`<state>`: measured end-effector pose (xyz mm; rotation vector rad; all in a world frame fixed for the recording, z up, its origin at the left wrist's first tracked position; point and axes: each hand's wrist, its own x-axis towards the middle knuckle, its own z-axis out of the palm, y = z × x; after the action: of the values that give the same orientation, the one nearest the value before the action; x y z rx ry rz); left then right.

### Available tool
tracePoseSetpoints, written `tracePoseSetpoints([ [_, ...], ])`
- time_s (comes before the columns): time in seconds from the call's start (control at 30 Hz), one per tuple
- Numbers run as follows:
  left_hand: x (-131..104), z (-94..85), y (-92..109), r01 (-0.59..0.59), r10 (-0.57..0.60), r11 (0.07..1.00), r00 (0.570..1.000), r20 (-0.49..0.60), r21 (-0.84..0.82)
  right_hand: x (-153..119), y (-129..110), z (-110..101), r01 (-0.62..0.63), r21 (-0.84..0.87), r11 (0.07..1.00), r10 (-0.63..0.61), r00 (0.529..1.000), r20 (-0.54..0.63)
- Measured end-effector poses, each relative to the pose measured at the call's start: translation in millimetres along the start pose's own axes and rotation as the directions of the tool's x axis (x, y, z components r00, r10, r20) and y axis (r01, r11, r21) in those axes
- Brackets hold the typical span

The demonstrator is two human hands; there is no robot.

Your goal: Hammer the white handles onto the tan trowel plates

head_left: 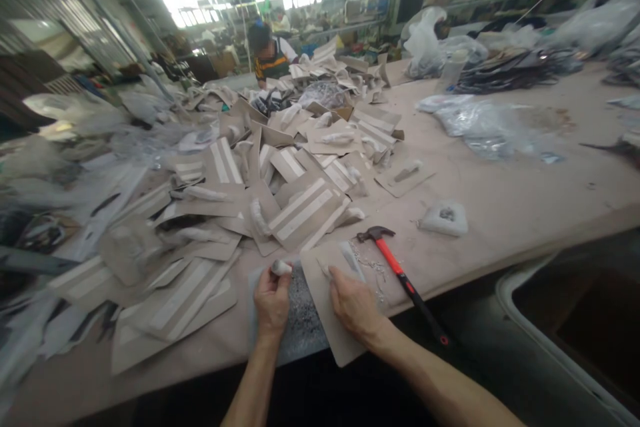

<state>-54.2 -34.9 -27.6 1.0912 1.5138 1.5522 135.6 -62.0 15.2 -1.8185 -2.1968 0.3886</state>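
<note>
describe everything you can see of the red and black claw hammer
The red and black claw hammer has a dark, metal-looking head, a red upper handle and a black grip with red accents. It lies on the beige table, head farther in, the grip's end jutting past the near edge. Small silvery bits lie scattered beside it; no hand touches it.

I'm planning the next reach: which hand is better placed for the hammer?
Likely the right hand: the hammer lies beside it, though its fingers are on the flat panel. The left hand is farther off, holding a small white roll.
</note>
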Motion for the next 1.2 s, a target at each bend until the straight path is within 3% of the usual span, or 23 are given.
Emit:
tracePoseSetpoints([
  [0.17, 12, 35.8, 13, -0.022, 0.033, 0.996, 0.991, 0.132, -0.082, 1, -10, -6, -0.080, 0.050, 0.995, 0.076, 0.994, 0.081],
  [0.33, 28, 63.1, 0, 0.020, 0.016, 0.991, 0.962, 0.271, -0.131, 0, -2, -21, -0.027, 0.287, 0.958, 0.001, 0.996, 0.088],
  [0.43, 29, 64.5, -9, 0.040, -0.004, 0.991, 0.962, 0.271, -0.127, 1, 28, -27, -0.011, 0.321, 0.947, 0.036, 0.997, -0.071],
  [0.53, 28, 63.0, -10, 0.041, -0.007, 0.992, 0.962, 0.274, -0.119, 1, 72, -34, -0.142, 0.098, 0.985, 0.157, 0.972, -0.175],
  [0.63, 27, 63.4, -7, 0.020, 0.004, 0.997, 0.956, 0.293, -0.079, -6, 111, -37, -0.308, -0.124, 0.943, 0.299, 0.950, -0.087],
  [0.7, 27, 64.5, -6, 0.006, 0.011, 0.998, 0.952, 0.307, -0.056, -13, 125, -36, -0.339, -0.207, 0.918, 0.346, 0.938, -0.006],
  [1.1, 25, 69.9, -11, -0.029, 0.027, 1.000, 0.953, 0.302, 0.003, -13, 127, -27, -0.367, -0.208, 0.907, 0.384, 0.922, 0.051],
  [1.2, 23, 72.1, -10, -0.055, 0.042, 0.998, 0.960, 0.278, 0.042, -10, 127, -32, -0.407, -0.071, 0.911, 0.412, 0.909, 0.067],
])
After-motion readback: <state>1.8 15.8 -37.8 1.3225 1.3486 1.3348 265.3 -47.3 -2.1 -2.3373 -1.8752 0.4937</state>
